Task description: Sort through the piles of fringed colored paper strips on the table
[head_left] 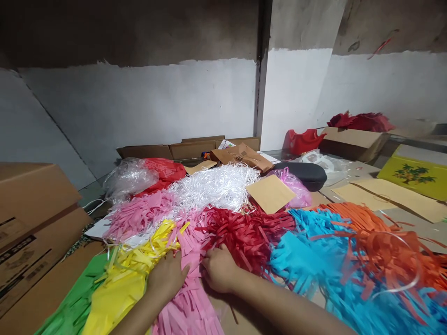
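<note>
Pink fringed paper (190, 298) is pinned flat between both hands, its strip running away from the body; left hand (167, 277) is spread open on it, right hand (218, 270) is curled, pinching its far edge beside red fringe (244, 235).

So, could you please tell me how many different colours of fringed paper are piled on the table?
7, left to right: green fringed paper, yellow, pink under both hands, red, blue, orange; white shreds behind. More may be hidden.

Fringed paper bundles (244, 237) spread across the table (412, 223) — cardboard boxes (31, 209) at left, shredded strips (213, 186) behind.
</note>
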A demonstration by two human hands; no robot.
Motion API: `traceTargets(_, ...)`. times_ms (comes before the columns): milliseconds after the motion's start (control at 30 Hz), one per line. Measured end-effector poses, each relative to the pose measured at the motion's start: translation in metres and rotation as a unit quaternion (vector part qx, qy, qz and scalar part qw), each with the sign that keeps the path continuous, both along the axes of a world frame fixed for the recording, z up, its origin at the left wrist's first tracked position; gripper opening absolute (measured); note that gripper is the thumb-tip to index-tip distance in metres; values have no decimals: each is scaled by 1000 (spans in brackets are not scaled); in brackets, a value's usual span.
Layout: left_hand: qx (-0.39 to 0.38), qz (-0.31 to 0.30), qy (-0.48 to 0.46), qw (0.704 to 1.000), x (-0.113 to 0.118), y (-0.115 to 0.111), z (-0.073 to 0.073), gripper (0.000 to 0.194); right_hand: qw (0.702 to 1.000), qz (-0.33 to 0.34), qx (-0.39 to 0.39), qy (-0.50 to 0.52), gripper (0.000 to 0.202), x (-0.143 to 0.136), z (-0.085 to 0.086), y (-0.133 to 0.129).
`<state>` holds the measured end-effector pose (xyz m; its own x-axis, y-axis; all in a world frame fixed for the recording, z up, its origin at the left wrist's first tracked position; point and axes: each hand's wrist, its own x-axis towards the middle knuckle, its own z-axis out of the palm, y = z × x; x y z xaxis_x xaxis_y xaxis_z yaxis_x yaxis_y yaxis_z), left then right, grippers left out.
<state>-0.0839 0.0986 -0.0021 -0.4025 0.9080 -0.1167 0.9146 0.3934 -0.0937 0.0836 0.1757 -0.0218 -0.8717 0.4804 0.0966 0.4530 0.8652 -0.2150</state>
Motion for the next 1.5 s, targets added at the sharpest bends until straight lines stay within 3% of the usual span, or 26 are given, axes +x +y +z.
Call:
traceTargets(67, 11, -8, -19, 1000, -5, -2, -7, 51, 1000, -27, -7, 4, 24, -3, -1, -2)
traceTargets(233, 44, -66, -82, 993, -24, 1, -18, 37, 997, -80, -6, 17, 24, 5, -4, -2)
traceTargets(433, 64, -84, -45, 993, -32, 8, -2, 39, 999, 0, 24, 21, 19, -2, -9, 2)
traceTargets(600, 67, -47, -31, 996, -22, 49, 6, 28, 998, 43, 37, 11, 18, -10, -11, 2)
traceTargets(733, 56, 5, -83, 995, -31, 90, 11, 29, 998, 47, 36, 13, 18, -12, -7, 8)
traceTargets(800, 62, 27, -96, 993, -36, 96, 17, 29, 998, 47, 31, 14, 22, -16, -3, 16)
traceTargets(867, 81, 30, -89, 992, -37, 87, 22, 30, 999, 28, 26, 19, 33, -21, 1, 26)
traceTargets(967, 96, -1, -78, 992, -33, 49, 24, 25, 999, -22, 22, 33, 40, -24, 5, 36)
traceTargets(1067, 54, -47, -118, 990, -30, 3, 18, 11, 998, -25, 30, 46, 30, -21, 4, 30)
traceTargets(1167, 23, -53, -151, 987, -33, -30, 9, 12, 999, 13, 30, 36, 17, -14, -2, 17)
traceTargets(1333, 30, -35, -207, 977, -43, -45, 3, 15, 999, 24, 23, 31, 14, -16, -6, 3)
traceTargets(1500, 20, -45, -226, 973, -40, -48, 18, 21, 997, 69, 20, 28, 18, -37, 5, 4)
